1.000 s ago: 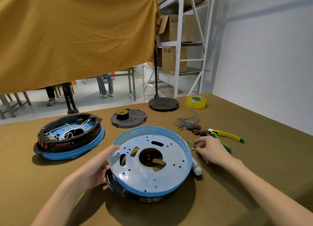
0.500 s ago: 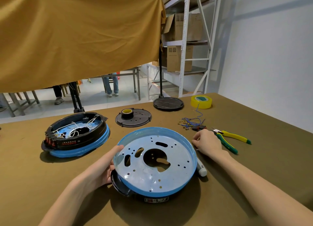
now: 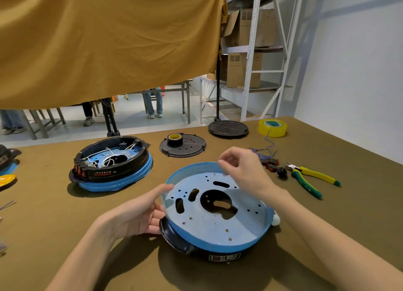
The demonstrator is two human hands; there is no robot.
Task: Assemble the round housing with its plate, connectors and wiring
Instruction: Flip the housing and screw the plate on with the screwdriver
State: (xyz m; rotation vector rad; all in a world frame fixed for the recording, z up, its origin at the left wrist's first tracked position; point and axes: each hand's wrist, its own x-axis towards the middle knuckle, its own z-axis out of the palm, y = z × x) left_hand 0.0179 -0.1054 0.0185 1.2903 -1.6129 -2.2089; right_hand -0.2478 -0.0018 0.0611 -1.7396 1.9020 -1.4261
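Note:
The round black housing point(image 3: 174, 240) lies in front of me with the pale blue perforated plate point(image 3: 218, 225) seated in it, tilted up at the left. My left hand point(image 3: 135, 214) grips its left edge, with the thumb on the plate's rim and the fingers against the black side. My right hand point(image 3: 244, 173) hovers over the plate's far rim, fingertips pinched together on something small and blurred. Black and red connectors point(image 3: 272, 166) and thin blue wires point(image 3: 265, 153) lie on the table to the right.
A second housing point(image 3: 113, 173) with wiring inside sits at the left. A black disc point(image 3: 185, 149) carrying a small tape roll, a black stand base point(image 3: 227, 128) and yellow tape point(image 3: 272, 128) lie behind. Green-yellow pliers point(image 3: 309, 179) rest at the right. An ochre cloth point(image 3: 109, 50) hangs beyond the table.
My right hand has lifted from the small parts on the table beside the pliers and moved left, over the plate's far rim. My left hand stays on the housing's left edge.

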